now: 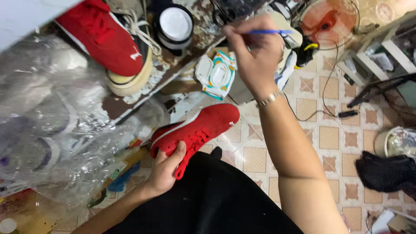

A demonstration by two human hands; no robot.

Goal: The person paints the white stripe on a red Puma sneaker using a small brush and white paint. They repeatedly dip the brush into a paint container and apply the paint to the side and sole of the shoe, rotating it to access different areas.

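Your left hand (167, 167) grips the red suede low-top sneaker with red laces (195, 130) at its heel end, fingers closed around the collar and thumb laid over the top, so that the shoe rests on your black-clad lap with the toe pointing away from you and the upper turned up toward the camera; this keeps the working surface steady and in view. Your right hand (255, 50) is raised clear of the shoe, its fingers pinched narrowly on a thin blue-handled brush (268, 31) held like a pen, out over the near edge of the paint-stained tabletop (130, 102). Just below that hand, at the same edge, lies a white-and-teal soft pack of wet wipes (216, 73). The matching red suede sneaker (104, 37) sits farther back on the tabletop, stacked with other shoes, beside a round white-lidded jar (175, 24). Clear plastic wrap (47, 108) covers further shoes at the tabletop's left end. An orange electric fan (331, 19) stands on the tiled floor (329, 138).
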